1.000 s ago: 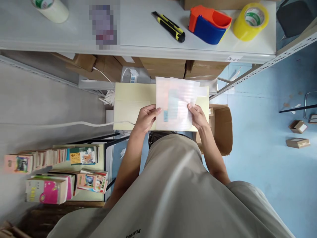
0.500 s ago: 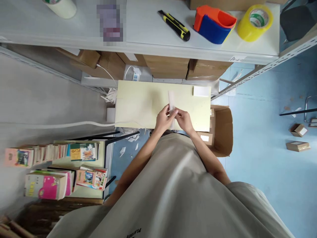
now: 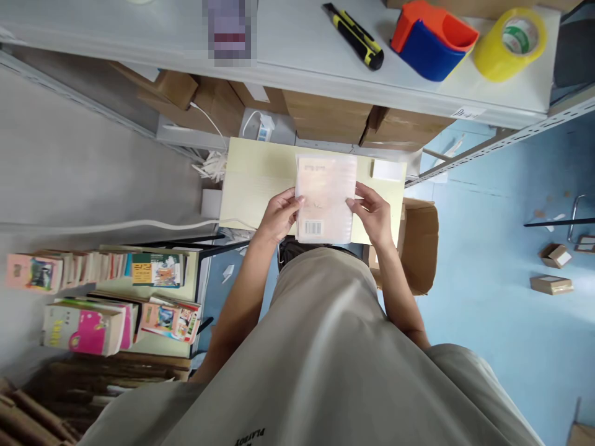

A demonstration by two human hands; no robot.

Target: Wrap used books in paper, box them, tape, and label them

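Between my hands is a book in what looks like a translucent plastic wrap, its pale pink back cover with a barcode facing up toward me. My left hand grips its left edge, thumb on top and fingers underneath. On the opposite edge my right hand pinches it the same way. The book is above the pale yellow table, near the table's front edge. A small white stack of paper or labels lies at the table's back right corner.
A grey shelf spans the far side, bearing a box cutter, an orange-and-blue tape dispenser and a yellow tape roll. An open cardboard box stands right of the table. Books fill a rack at left.
The item in my hands was seen edge-on as a narrow pale strip; now its flat cover faces me. My hands have moved apart to its two sides. The view has shifted slightly.
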